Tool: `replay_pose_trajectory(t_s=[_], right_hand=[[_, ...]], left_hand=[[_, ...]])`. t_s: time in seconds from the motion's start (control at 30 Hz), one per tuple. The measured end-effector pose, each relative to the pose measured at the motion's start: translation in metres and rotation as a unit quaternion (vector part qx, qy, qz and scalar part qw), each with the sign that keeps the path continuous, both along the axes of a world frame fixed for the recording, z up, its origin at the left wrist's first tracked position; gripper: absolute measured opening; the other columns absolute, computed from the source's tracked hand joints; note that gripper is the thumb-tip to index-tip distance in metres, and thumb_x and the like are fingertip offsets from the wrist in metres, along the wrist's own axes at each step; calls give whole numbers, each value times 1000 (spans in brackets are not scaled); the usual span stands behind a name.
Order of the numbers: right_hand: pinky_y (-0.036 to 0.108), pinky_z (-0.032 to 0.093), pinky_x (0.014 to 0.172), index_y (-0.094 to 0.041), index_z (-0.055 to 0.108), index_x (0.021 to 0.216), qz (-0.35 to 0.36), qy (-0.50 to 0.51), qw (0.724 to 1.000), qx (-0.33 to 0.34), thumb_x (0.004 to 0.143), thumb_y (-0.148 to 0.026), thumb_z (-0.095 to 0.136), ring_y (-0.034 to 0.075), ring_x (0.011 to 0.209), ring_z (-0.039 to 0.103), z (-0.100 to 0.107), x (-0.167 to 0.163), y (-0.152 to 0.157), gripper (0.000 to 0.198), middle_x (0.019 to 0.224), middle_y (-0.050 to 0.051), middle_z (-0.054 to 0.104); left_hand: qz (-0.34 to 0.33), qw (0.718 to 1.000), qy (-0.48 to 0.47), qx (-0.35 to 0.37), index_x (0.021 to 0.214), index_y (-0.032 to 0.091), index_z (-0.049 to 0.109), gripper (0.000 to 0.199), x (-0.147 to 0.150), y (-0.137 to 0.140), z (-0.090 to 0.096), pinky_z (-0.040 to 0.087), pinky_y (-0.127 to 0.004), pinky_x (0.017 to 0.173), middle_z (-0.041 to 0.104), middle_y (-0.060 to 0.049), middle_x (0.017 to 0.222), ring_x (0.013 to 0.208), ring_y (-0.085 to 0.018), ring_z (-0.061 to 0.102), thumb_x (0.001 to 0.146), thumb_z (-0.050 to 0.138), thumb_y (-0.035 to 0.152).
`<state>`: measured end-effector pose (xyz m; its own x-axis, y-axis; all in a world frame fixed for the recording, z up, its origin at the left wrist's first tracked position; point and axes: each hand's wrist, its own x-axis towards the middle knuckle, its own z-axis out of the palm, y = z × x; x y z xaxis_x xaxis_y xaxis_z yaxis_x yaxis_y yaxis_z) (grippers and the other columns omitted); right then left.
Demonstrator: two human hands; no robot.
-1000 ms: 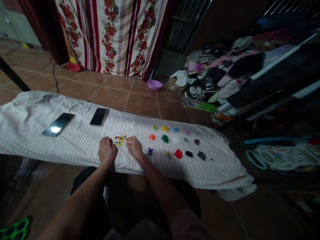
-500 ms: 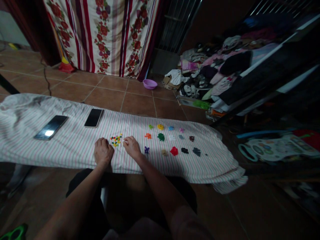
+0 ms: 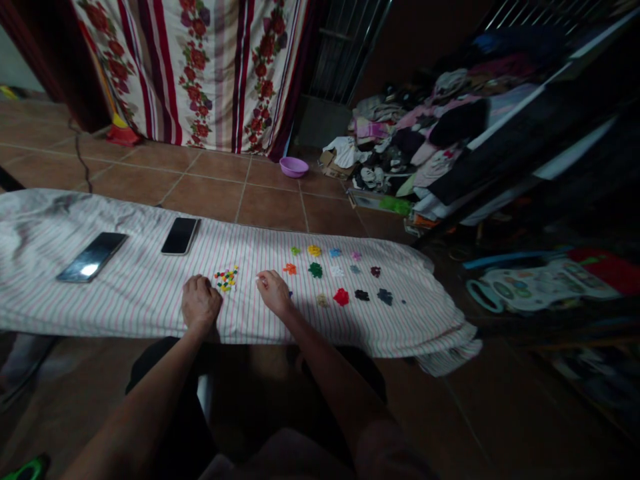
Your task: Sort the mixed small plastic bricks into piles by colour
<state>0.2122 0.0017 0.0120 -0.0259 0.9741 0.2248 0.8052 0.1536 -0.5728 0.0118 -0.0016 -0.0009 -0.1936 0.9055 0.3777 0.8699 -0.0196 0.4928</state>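
My R hand, just left of & below center frame, has thumb & finger pinched on what looks like a tiny white pc, btwn the mixed pile & the orange pile. My L hand rests on the striped cloth just beside the mixed pile; can't tell if its grip holds anything. Best imo: light pinch, clear of other piles, no tugging the cloth.

Pile on cloth between left hand and right hand; phones left, other piles right; basin behind.
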Motion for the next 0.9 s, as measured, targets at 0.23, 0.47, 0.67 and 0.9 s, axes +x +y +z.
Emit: replay_pose_trajectory(t_s=[0.23, 0.47, 0.67, 0.9], right_hand=[[27, 49, 81, -21, 64, 98, -70, 36, 996, 36, 85, -19, 51, 16, 85, 61, 1, 45, -6, 19, 100, 4, 65], [29, 47, 77, -17, 65, 96, -181, 9, 981, 73, 83, -21, 49, 16, 74, 59, 11, 119, -9, 21, 93, 7, 64], [34, 43, 89, -16, 68, 91, -256, -68, 959, 101, 80, -21, 51, 22, 91, 56, 11, 181, -10, 21, 93, 10, 66], [32, 43, 89, -14, 70, 89, -281, -114, 951, 56, 79, -18, 52, 21, 93, 58, 2, 213, -8, 22, 93, 11, 67]], left_hand=[[2, 1000, 6, -3, 95, 16, 58, 22, -1, 0, -2, 42, -45, 97, 58, -15, 107, 111, -29, 49, 77, 44, 17], [2, 1000, 21, 2, 94, 16, 57, 21, -1, 1, -3, 42, -43, 96, 58, -14, 106, 108, -29, 51, 78, 44, 19], [3, 999, 50, 12, 95, 15, 58, 23, -3, 2, -9, 43, -41, 94, 59, -14, 103, 104, -27, 52, 78, 42, 19], [2, 998, 50, 27, 97, 15, 59, 25, -4, 4, -14, 43, -43, 93, 60, -15, 104, 105, -29, 52, 78, 43, 19]])
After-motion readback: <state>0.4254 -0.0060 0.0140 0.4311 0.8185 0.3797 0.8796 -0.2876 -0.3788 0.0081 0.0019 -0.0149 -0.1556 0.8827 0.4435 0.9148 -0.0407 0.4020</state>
